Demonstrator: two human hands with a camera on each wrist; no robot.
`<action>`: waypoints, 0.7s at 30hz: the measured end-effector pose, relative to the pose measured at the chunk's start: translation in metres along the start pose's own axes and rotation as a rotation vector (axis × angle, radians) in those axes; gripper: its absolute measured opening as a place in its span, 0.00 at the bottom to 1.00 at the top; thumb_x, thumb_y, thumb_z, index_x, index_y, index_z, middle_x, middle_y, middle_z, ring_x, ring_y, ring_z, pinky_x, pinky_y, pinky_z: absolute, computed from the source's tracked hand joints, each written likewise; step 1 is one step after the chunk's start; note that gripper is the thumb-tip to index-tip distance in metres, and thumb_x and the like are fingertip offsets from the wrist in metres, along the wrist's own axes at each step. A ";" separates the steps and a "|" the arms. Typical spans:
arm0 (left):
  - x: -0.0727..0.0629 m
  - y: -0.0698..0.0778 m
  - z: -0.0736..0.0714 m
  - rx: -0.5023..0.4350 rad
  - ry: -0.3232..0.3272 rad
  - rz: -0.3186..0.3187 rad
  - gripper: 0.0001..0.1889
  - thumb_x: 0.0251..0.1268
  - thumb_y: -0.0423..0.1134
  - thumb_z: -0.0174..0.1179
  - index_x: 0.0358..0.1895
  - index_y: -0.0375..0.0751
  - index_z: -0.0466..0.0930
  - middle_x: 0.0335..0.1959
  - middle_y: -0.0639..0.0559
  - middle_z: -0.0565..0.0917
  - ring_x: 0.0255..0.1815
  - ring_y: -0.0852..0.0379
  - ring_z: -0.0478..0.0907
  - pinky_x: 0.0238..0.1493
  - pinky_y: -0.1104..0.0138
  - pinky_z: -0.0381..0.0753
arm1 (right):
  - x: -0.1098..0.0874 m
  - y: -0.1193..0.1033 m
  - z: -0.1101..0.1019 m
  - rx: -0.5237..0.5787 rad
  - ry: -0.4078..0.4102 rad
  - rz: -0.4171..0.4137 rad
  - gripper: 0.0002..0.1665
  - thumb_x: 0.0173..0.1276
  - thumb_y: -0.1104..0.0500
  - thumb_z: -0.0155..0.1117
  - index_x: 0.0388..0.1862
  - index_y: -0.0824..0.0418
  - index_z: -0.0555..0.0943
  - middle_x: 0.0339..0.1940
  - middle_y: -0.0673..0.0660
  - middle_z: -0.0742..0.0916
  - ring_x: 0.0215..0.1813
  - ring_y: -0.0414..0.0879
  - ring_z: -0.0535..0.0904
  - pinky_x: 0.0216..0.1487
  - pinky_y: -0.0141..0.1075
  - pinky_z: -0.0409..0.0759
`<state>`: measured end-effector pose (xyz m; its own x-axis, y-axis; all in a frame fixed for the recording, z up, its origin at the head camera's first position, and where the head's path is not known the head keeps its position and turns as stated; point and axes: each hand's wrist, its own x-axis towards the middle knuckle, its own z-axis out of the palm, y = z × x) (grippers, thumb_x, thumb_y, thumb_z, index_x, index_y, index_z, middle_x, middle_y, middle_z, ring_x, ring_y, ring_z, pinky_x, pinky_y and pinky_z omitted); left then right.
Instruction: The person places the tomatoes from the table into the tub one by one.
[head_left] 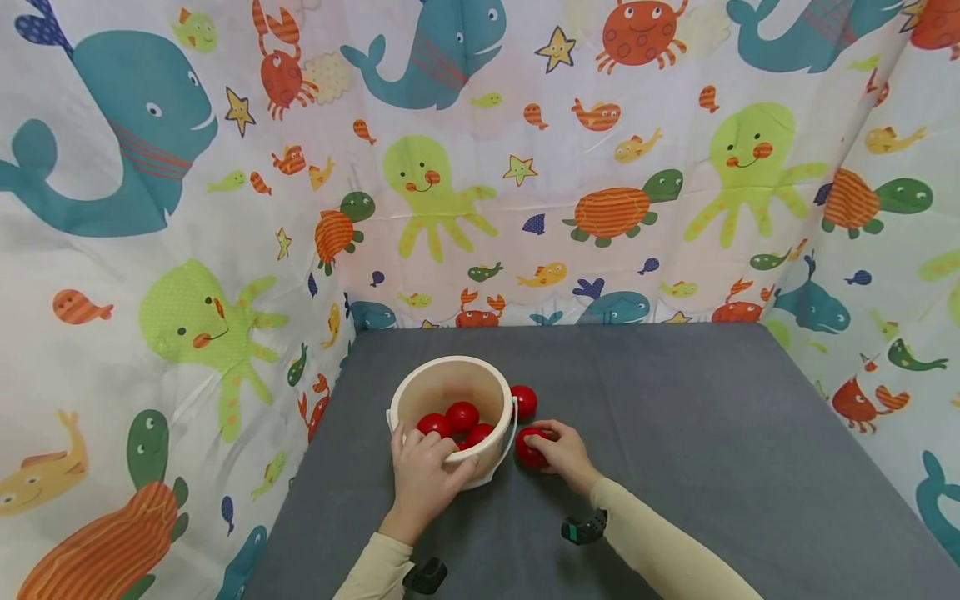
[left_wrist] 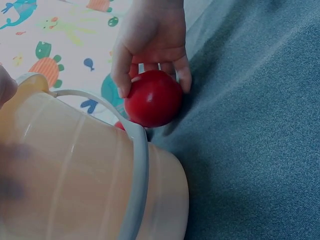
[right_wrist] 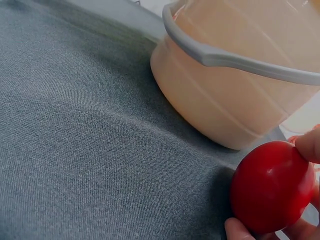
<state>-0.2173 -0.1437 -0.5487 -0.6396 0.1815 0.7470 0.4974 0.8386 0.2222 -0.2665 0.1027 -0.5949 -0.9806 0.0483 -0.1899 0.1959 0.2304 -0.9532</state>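
Observation:
A cream bucket (head_left: pixel 450 375) with a pale handle (right_wrist: pixel 220 56) stands on the grey cloth. Inside it lie several glossy red balls (head_left: pixel 462 415). My left hand (head_left: pixel 427 467) grips the bucket's near rim, its fingers bent over the edge and partly hiding the balls. Just right of the bucket, my right hand (head_left: pixel 564 454) holds another red ball (right_wrist: pixel 272 187) between thumb and fingers, low over the cloth. Behind that one, a further red ball (head_left: pixel 524 402) rests close against the bucket's right side.
Grey cloth (head_left: pixel 675 417) covers the table and stretches away to the right. A white curtain (head_left: pixel 525 125) printed with sea animals hangs at the back and both sides. Dark bands (head_left: pixel 585 528) are worn at both wrists.

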 end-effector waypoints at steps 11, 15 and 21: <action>-0.001 0.001 0.000 -0.003 -0.002 -0.004 0.11 0.48 0.49 0.74 0.21 0.51 0.84 0.21 0.52 0.83 0.32 0.47 0.76 0.66 0.26 0.66 | 0.000 0.004 -0.006 0.012 -0.013 -0.021 0.26 0.71 0.57 0.70 0.65 0.66 0.81 0.59 0.69 0.86 0.51 0.58 0.85 0.39 0.48 0.92; -0.001 0.000 0.001 -0.001 -0.007 -0.004 0.10 0.48 0.50 0.74 0.21 0.51 0.85 0.22 0.52 0.83 0.32 0.47 0.77 0.66 0.25 0.66 | 0.001 0.005 -0.011 0.022 -0.015 -0.012 0.25 0.72 0.57 0.69 0.64 0.66 0.81 0.59 0.69 0.86 0.51 0.58 0.85 0.40 0.49 0.92; -0.001 -0.001 0.002 0.007 -0.010 -0.006 0.11 0.48 0.50 0.74 0.21 0.50 0.85 0.22 0.52 0.84 0.33 0.47 0.77 0.66 0.26 0.66 | 0.002 0.005 -0.017 0.032 0.003 -0.019 0.25 0.72 0.58 0.69 0.64 0.68 0.81 0.58 0.70 0.87 0.49 0.57 0.86 0.38 0.49 0.92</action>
<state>-0.2182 -0.1443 -0.5509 -0.6486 0.1814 0.7392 0.4896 0.8430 0.2227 -0.2677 0.1209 -0.5960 -0.9841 0.0473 -0.1714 0.1775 0.2006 -0.9635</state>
